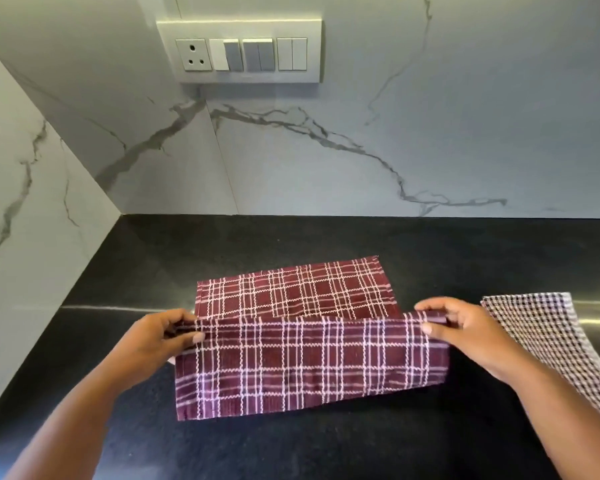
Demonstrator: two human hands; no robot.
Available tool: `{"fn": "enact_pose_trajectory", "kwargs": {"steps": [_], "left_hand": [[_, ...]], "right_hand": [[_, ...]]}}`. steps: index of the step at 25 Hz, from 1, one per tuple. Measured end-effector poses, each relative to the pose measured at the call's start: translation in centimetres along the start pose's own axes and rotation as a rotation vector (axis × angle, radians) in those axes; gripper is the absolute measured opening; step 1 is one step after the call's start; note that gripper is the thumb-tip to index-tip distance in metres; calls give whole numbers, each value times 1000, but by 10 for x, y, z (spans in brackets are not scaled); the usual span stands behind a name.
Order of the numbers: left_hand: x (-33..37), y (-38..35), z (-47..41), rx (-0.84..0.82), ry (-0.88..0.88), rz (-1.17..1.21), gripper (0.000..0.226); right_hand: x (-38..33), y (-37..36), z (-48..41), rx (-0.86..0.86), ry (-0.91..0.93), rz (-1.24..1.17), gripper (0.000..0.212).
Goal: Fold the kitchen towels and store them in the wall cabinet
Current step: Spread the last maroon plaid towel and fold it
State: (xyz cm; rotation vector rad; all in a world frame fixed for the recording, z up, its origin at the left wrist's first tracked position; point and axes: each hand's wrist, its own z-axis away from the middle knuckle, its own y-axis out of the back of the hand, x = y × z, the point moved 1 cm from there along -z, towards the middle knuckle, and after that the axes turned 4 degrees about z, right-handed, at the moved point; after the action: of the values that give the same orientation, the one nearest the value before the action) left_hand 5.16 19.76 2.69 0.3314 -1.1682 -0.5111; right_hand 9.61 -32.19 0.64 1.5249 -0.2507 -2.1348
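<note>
Two towels are in view. The maroon plaid towel (291,327) lies mid-frame on the black tabletop (118,258), its long axis running left to right. The left hand (160,336) and right hand (465,327) each pinch one end of its raised fold, equally near, with the flat half just beyond them. A small-checked towel (548,337) lies at the right edge. No cabinet shows.

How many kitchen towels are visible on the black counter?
2. The maroon plaid towel lies in the middle, its near edge held up by both hands. The small-check towel lies at the right, partly out of frame. Others may be outside the view.
</note>
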Motion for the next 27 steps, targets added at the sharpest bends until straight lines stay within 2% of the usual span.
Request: {"fn": "enact_pose_trajectory", "kwargs": {"steps": [2, 6, 13, 18, 23, 25, 27], "left_hand": [[0, 4, -16, 56, 4, 37, 16], [-6, 18, -49, 119, 40, 76, 12], [-26, 29, -109, 259, 99, 46, 9], [-46, 8, -128, 378, 99, 102, 29], [-52, 2, -137, 440, 74, 201, 26], [-46, -1, -138, 472, 87, 149, 28], [-38, -9, -135, 545, 59, -32, 36]], "right_hand": [[-10, -1, -27, 62, -13, -43, 33], [-36, -3, -86, 101, -25, -78, 27], [-70, -26, -174, 156, -51, 81, 23], [-46, -55, -183, 287, -84, 238, 40], [-36, -58, -178, 499, -81, 216, 38], [-39, -56, -177, 521, -92, 203, 40], [-41, -60, -174, 521, -87, 330, 45]]}}
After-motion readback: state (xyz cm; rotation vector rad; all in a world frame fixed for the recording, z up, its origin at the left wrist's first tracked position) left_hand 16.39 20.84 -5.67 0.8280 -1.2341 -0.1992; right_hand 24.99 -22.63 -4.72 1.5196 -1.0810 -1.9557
